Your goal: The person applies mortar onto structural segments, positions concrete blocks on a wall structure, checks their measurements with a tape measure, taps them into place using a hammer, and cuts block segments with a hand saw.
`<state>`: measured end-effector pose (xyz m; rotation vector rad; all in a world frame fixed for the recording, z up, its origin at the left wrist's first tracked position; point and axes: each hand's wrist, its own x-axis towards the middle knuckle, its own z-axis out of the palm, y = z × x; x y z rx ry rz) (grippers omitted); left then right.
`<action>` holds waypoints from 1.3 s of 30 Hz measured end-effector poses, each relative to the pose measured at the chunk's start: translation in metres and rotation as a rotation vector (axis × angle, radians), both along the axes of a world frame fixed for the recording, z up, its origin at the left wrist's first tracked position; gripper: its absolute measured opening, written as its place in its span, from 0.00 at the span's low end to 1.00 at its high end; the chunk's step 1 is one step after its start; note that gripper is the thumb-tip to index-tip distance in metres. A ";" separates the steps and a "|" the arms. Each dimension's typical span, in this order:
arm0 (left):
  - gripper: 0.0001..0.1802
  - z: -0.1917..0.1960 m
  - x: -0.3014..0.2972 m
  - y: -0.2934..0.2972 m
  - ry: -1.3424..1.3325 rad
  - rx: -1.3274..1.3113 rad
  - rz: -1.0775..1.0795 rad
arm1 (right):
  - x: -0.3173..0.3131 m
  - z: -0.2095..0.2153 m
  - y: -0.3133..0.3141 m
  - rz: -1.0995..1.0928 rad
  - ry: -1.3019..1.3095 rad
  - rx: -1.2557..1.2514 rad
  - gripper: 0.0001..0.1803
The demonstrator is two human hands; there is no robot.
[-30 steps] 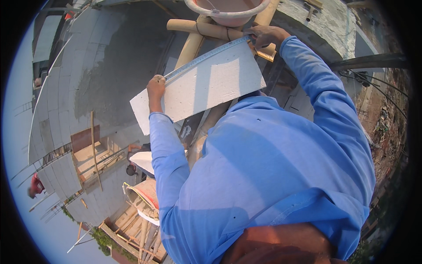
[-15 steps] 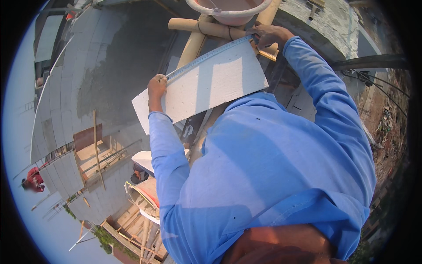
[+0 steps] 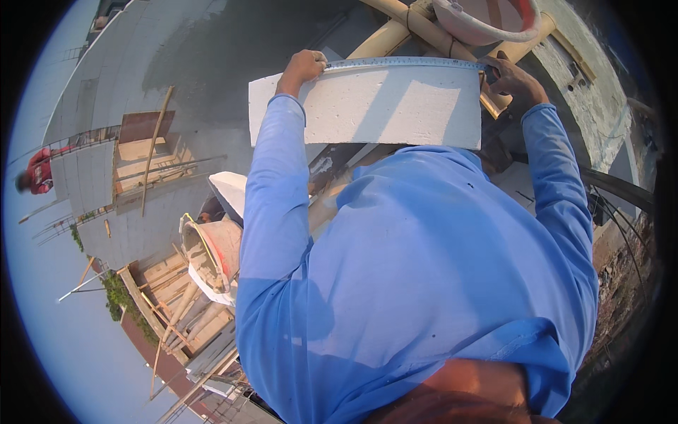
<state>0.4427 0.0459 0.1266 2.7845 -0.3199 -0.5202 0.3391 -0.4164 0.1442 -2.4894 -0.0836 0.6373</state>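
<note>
A white rectangular block lies level in front of my chest. A metal measuring tape runs along its top edge from end to end. My left hand pinches the tape against the block's top left part. At the block's top right corner my right hand grips the tape's other end; what sits inside the fist is hidden. Both arms are in blue sleeves.
Bamboo poles cross just behind the block, with a red-rimmed bucket above them. A second bucket and a white block sit to my lower left. Far below are wooden planks and a person in red.
The block has turned from tilted to level and shifted right. A measuring tape is now stretched along its top edge, and my left hand moved from the block's left edge to its top.
</note>
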 end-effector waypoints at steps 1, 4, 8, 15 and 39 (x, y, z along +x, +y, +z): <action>0.12 0.002 -0.002 0.004 0.009 -0.010 0.033 | 0.004 -0.004 0.002 0.018 -0.006 0.002 0.40; 0.13 0.007 -0.006 0.008 0.043 -0.055 0.105 | 0.007 -0.008 0.004 0.032 -0.019 0.009 0.40; 0.13 0.004 -0.007 0.007 0.028 -0.073 0.096 | 0.010 -0.015 -0.001 0.012 0.004 0.035 0.40; 0.14 -0.004 -0.005 0.011 -0.037 -0.078 0.068 | 0.007 -0.013 0.002 0.012 -0.034 0.026 0.41; 0.16 0.018 -0.086 0.012 0.256 -0.054 -0.005 | -0.070 0.022 0.007 0.025 0.034 -0.071 0.38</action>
